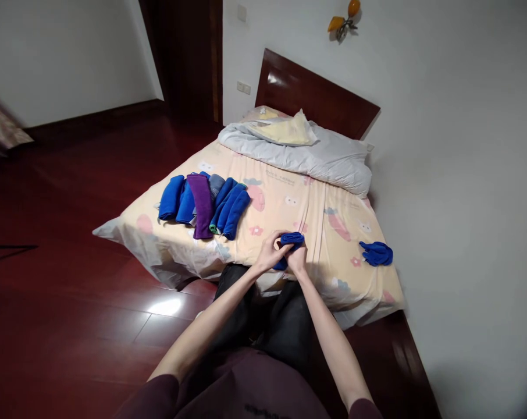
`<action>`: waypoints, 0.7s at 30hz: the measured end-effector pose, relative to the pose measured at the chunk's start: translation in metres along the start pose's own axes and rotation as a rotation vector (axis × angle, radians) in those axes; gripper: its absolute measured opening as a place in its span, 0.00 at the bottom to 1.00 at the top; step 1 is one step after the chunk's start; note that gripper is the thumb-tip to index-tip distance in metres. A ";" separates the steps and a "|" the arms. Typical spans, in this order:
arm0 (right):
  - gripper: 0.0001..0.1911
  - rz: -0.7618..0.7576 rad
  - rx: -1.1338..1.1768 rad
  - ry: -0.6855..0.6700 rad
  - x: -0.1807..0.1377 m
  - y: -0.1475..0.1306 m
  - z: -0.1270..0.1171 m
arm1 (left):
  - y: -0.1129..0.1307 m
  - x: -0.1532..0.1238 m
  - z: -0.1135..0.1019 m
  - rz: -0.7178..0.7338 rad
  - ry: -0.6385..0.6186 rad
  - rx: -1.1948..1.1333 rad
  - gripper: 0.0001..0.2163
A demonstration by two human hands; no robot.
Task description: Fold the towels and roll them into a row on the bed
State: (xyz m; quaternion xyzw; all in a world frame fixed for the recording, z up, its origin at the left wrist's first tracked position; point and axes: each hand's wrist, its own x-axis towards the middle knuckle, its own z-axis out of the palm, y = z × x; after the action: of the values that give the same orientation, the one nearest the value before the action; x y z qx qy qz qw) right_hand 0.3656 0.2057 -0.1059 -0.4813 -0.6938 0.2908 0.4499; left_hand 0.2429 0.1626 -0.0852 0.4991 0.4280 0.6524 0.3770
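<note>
Just above the near edge of the bed, both my hands grip a blue towel (292,238) that is rolled up, its coiled end facing me. My left hand (270,254) wraps it from the left, with the thumb across the front. On the other side, my right hand (297,258) has its fingers closed round the roll; part of them is hidden. A bit of blue cloth hangs below, between the hands. To the left lies a row of several rolled blue towels (171,198), with a purple rolled towel (199,203) on top. A crumpled blue cloth (377,254) rests at the right.
The bed (276,201) has a peach sheet with printed carrots and flowers. A grey-white quilt (333,169) and a yellow pillow (289,131) lie near the dark wooden headboard (311,87). A white wall (464,174) stands close on the right; dark red floor (71,279) spreads left.
</note>
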 end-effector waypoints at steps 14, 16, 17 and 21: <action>0.22 0.281 0.515 0.231 0.031 -0.088 0.067 | -0.100 -0.028 -0.076 -0.147 -0.052 0.228 0.35; 0.22 0.261 0.494 0.217 0.037 -0.092 0.078 | -0.107 -0.023 -0.079 -0.150 -0.014 0.229 0.35; 0.22 0.245 0.477 0.209 0.040 -0.092 0.084 | -0.110 -0.019 -0.080 -0.149 0.007 0.223 0.35; 0.25 0.188 0.431 0.218 0.055 -0.087 0.102 | -0.122 0.003 -0.091 -0.158 0.090 0.250 0.34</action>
State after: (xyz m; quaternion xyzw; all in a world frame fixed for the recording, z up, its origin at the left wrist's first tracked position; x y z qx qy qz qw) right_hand 0.2306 0.2274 -0.0574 -0.4652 -0.5154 0.4190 0.5851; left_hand 0.1618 0.1917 -0.2106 0.4772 0.5601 0.5841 0.3426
